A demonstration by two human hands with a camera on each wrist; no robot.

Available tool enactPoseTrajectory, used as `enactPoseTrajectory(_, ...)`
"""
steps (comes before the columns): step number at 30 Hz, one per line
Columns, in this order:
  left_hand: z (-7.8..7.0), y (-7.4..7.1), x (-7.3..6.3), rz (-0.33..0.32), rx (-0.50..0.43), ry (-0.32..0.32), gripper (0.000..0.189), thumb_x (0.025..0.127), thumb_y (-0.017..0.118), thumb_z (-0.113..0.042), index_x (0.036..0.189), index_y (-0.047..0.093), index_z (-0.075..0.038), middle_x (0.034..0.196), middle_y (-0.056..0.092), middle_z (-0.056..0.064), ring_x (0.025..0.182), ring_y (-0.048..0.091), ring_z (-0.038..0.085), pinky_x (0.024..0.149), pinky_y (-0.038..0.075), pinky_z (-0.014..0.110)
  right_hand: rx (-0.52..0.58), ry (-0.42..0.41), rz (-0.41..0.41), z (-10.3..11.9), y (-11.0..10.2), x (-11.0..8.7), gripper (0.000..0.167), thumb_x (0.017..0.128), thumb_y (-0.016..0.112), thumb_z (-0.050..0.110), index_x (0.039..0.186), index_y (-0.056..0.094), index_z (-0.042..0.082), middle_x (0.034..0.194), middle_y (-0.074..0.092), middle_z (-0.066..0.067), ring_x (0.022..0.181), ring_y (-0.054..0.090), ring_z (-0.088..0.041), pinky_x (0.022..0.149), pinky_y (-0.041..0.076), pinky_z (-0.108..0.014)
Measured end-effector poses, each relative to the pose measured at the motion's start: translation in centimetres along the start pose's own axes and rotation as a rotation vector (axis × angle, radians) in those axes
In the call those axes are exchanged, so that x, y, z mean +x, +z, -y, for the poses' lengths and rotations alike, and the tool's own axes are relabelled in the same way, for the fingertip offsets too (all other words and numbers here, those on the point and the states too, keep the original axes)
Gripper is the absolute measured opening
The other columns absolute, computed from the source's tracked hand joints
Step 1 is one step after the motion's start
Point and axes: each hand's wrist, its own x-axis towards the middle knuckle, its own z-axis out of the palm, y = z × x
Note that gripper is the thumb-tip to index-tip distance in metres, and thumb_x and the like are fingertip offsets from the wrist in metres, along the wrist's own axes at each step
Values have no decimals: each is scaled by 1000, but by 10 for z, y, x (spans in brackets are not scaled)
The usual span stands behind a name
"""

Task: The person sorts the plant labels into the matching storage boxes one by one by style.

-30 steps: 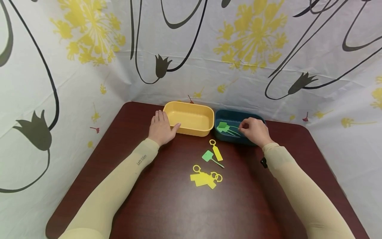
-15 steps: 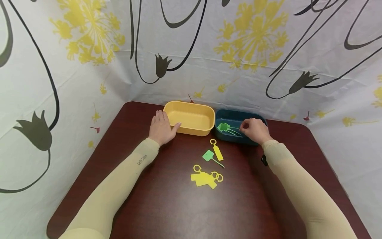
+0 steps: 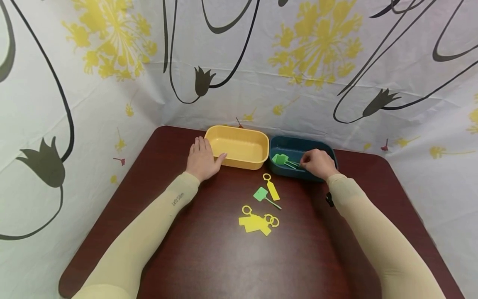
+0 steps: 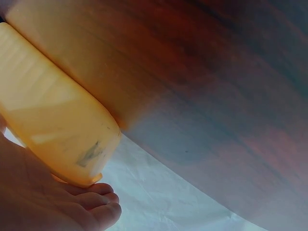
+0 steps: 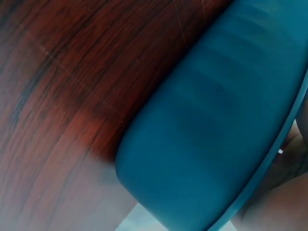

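My right hand (image 3: pixel 319 163) reaches over the front rim of the dark blue bin (image 3: pixel 278 171). Its thumb and fingers pinch the thin stem of a green tag (image 3: pixel 281 159), whose flat square head lies low in the bin over another green tag (image 3: pixel 275 159). In the right wrist view, the bin's outer wall (image 5: pixel 207 120) hides most of the fingers. With straight fingers, my left hand (image 3: pixel 203 160) rests against the left end of the yellow bin (image 3: pixel 239 162); the left wrist view shows fingers at that bin's rim (image 4: pixel 91 182).
Before the bins lie a yellow ring tag (image 3: pixel 273 191) and a green stemmed tag (image 3: pixel 261 194). Closer in, several yellow ring tags (image 3: pixel 255 223) overlap in a pile. The dark wooden table (image 3: pixel 209 257) ends at a patterned cloth wall (image 3: pixel 239 83).
The green tag's head has sunk lower and turned inside the blue bin, with my right hand still at its stem. My left hand stays at the yellow bin.
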Motion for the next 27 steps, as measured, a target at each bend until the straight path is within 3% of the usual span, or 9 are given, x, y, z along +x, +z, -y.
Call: enactPoseTrajectory(27, 1, 0, 1, 5, -3, -4, 103, 98, 26, -72, 154, 17, 13, 160, 17, 33, 150, 13, 44, 120, 14, 50, 13, 47, 39, -5, 4, 4, 13, 95, 68, 20, 94, 76, 10, 93, 70, -5, 79, 60, -26, 69, 48, -44)
